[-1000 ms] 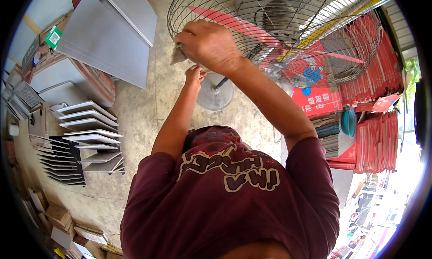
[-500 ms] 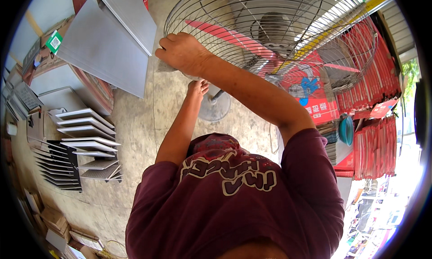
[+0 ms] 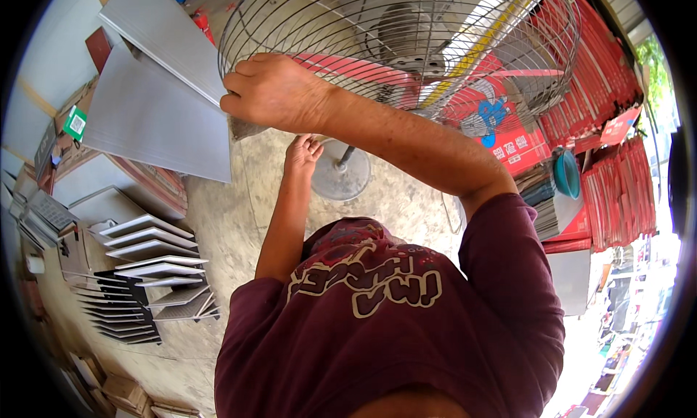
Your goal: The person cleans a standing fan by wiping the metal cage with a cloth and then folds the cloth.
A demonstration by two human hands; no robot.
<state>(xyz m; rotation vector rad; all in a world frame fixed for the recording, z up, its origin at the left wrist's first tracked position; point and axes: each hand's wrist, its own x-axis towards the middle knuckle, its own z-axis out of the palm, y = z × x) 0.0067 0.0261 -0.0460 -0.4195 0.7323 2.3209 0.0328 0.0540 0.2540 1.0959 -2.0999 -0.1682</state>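
Right hand [image 3: 274,93] shifts left to 11 o'clock, clamped on greyish cloth [image 3: 245,130], keeping it by fan guard's [image 3: 399,37] edge; left hand [image 3: 303,155], fingers loosely apart, nearer 10.

The fan guard [image 3: 406,51] is metal wire, the shirt [image 3: 392,338] matt cloth.
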